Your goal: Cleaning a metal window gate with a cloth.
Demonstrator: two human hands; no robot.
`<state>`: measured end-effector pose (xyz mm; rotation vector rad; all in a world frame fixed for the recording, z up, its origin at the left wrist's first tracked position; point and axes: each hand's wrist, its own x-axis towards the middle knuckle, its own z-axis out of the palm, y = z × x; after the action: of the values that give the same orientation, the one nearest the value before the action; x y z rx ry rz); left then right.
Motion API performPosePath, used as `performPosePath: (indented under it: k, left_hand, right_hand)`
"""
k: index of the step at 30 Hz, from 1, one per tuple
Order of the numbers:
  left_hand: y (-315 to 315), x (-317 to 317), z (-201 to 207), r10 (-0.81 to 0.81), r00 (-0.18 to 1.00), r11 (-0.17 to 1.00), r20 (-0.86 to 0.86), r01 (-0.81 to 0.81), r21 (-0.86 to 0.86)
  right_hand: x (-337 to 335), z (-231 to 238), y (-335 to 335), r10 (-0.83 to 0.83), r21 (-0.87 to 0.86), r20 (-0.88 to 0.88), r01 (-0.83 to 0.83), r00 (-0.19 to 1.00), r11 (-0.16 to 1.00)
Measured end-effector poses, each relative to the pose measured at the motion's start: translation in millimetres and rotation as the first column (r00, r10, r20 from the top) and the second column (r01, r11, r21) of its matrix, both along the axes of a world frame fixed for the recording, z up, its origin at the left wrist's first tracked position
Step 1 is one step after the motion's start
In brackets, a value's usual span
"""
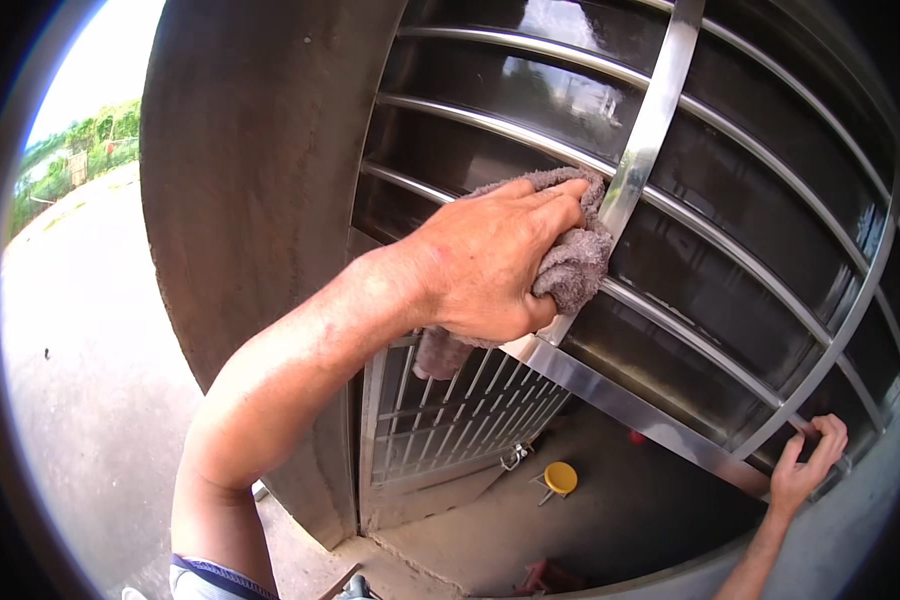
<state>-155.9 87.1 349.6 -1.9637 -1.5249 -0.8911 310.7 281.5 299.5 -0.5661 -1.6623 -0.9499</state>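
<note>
My left hand is closed on a bunched grey-brown cloth, pressing it against the metal window grille where a wide upright strip meets the rounded crossbars. A loose end of the cloth hangs below my wrist. At the lower right, my right hand has its fingers curled over a lower bar near the grille's corner; the fingertips are partly hidden. Dark, shiny panes lie behind the bars and show reflections.
A thick concrete pillar rises left of the grille. Below are a barred metal gate, a yellow-topped stool and a dark red object on the floor. Bright paved ground and greenery are farther left.
</note>
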Motion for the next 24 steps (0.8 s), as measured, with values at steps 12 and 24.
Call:
performPosePath:
  k: [12,24]
  left_hand:
    - [-10,-22,1,-0.061,0.966,0.974,-0.251,0.002,-0.228]
    - [3,-24,2,-0.018,0.957,0.996,-0.29,0.042,0.078]
  right_hand:
    - [3,0,-11,0.009,-0.072,-0.002,-0.009,1.0,0.997]
    - [3,2,-4,-0.018,-0.045,-0.01,0.017,1.0,0.999]
